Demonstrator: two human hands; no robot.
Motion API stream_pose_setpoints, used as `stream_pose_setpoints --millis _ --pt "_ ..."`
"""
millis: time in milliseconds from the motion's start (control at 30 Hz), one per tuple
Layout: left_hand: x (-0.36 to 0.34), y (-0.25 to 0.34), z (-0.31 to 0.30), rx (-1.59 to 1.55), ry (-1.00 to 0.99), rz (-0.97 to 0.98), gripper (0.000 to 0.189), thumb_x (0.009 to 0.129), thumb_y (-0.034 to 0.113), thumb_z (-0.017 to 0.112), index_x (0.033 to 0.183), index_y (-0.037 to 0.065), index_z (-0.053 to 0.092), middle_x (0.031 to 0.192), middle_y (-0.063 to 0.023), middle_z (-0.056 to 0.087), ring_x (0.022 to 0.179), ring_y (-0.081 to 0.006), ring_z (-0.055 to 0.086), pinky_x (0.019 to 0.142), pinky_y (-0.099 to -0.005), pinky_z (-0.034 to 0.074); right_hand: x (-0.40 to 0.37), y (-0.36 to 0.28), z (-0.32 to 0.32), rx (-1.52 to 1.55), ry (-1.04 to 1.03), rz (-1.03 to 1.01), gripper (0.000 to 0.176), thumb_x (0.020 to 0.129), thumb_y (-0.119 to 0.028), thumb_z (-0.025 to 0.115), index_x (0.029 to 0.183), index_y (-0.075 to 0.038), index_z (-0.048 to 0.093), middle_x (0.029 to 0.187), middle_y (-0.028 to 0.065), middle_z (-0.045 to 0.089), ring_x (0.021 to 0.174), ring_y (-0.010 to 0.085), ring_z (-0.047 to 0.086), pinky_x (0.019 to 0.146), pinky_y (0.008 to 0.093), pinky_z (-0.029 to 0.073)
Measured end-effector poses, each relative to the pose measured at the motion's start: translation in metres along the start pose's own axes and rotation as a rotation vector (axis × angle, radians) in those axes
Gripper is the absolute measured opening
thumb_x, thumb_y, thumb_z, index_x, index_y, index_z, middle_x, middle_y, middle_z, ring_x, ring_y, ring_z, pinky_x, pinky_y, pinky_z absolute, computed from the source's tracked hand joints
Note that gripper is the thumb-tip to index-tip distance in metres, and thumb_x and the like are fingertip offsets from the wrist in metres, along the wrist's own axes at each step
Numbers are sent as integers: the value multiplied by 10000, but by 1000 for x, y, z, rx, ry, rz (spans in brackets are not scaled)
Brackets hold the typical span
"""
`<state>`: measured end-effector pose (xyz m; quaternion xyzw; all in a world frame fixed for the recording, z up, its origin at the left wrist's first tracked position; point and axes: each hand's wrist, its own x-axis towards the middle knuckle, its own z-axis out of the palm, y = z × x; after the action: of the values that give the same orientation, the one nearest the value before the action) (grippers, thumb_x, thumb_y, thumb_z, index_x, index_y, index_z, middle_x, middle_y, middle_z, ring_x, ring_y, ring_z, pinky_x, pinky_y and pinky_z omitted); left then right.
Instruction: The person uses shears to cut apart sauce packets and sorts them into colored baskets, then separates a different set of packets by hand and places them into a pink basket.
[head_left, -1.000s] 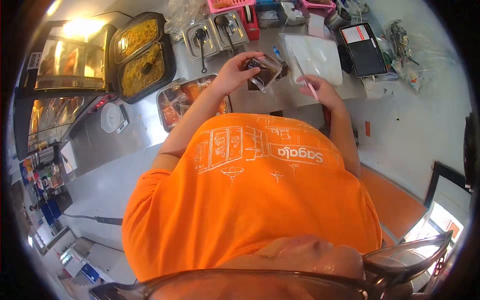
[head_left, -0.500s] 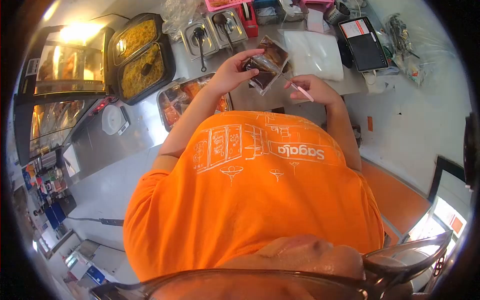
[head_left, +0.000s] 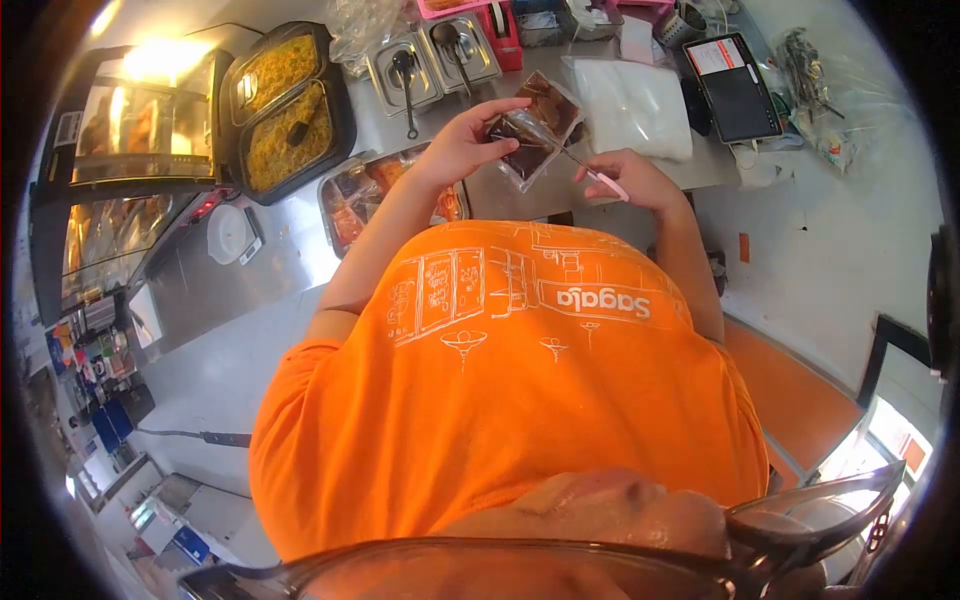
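My left hand (head_left: 465, 150) pinches a clear plastic sachet strip of dark brown sauce (head_left: 525, 165) between thumb and fingers, above the steel counter. The strip has a second dark section at its upper right, with a shiny clear band across the middle. My right hand (head_left: 640, 180) is closed around pink-handled scissors (head_left: 608, 184). Their blades point up and left and overlap the clear band in this view. Below the sachets, partly behind my left forearm, a metal tray (head_left: 328, 215) holds reddish packed food.
Steel pans (head_left: 402, 75) with black ladles stand ahead, beside a black two-part tray of yellow food (head_left: 290, 140). A stack of clear plastic bags (head_left: 635, 105) and a tablet (head_left: 735, 90) lie to the right. A lit display cabinet (head_left: 150, 120) stands far left.
The scissor blades now reach farther across the clear band of the sachet strip. Both hands keep their holds, and the view has shifted slightly.
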<state>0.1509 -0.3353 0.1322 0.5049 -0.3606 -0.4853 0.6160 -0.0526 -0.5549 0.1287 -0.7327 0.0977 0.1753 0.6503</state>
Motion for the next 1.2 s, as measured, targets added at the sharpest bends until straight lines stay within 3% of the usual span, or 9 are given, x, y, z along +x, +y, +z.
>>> stream_pose_setpoints --millis 133,233,533,933,1033,1133,1200 --pt "-1 3 2 -10 -18 -15 567 877 -78 583 1408 53 432 1277 -40 560 1067 -97 568 909 -246 480 -3 -5 6 73 -8 85 388 758 -253 824 1039 -43 658 786 -70 566 733 28 498 649 210 410" --pt "0 1 3 -22 -50 -27 578 869 -80 588 1409 57 432 1262 -37 571 1059 -96 571 908 -250 481 1 2 8 16 -12 -22 299 802 -196 787 1029 -46 664 849 -5 671 811 67 615 734 231 487" --pt "-1 2 6 -31 -63 -35 611 849 -90 604 1413 60 424 1277 -38 559 1083 -106 562 929 -262 472 1 0 19 105 42 26 290 806 -166 779 1033 -36 652 918 11 664 843 67 601 758 235 480" --pt "-3 3 11 -119 -103 -65 677 820 -92 622 1437 65 391 1319 -58 539 1188 -146 521 1025 -290 419 11 13 25 120 26 -77 348 785 -125 792 1086 -25 647 985 11 666 900 78 591 799 261 487" --pt "-3 -6 15 -202 -151 -110 665 825 -85 621 1432 71 399 1316 -60 543 1185 -154 530 1022 -296 421 15 12 31 108 59 -77 494 726 -282 846 1095 -22 646 994 12 665 885 97 588 818 283 478" --pt "-2 -16 20 -291 -195 -141 638 841 -78 610 1426 75 410 1345 -60 523 1194 -153 522 1007 -292 428 26 13 47 320 150 -337 526 728 -293 846 1129 -28 632 1046 20 666 899 101 592 835 291 477" --pt "0 -22 20 -354 -201 -145 635 847 -77 606 1430 73 404 1349 -60 520 1189 -151 526 996 -289 437 28 9 51 306 170 -375 529 742 -278 835 1151 -25 617 1042 12 659 906 96 590 825 282 478"
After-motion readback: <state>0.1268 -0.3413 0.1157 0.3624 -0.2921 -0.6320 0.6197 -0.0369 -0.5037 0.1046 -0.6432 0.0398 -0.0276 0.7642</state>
